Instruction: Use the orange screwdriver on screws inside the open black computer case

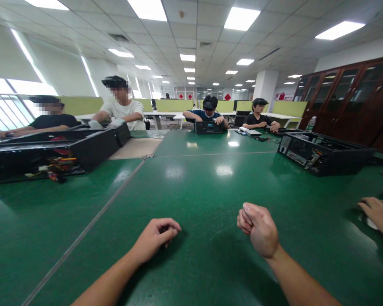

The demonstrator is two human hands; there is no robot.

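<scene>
My left hand (155, 238) rests low over the green tabletop (198, 187), left of the middle. Its fingers are curled in, the thumb tip is close to the index finger, and nothing shows between them. My right hand (258, 229) is raised a little above the table, closed in a fist with the thumb across the curled fingers. No object sticks out of the fist. The two hands are apart, and neither touches any of the computer parts on the table.
At left lies an open black computer case (92, 148) with loose cables (59, 163). Another open case (325, 155) is at right. A co-worker's hand (381, 214) is at the right edge. Several people sit around the table, one behind a small black unit (210, 127).
</scene>
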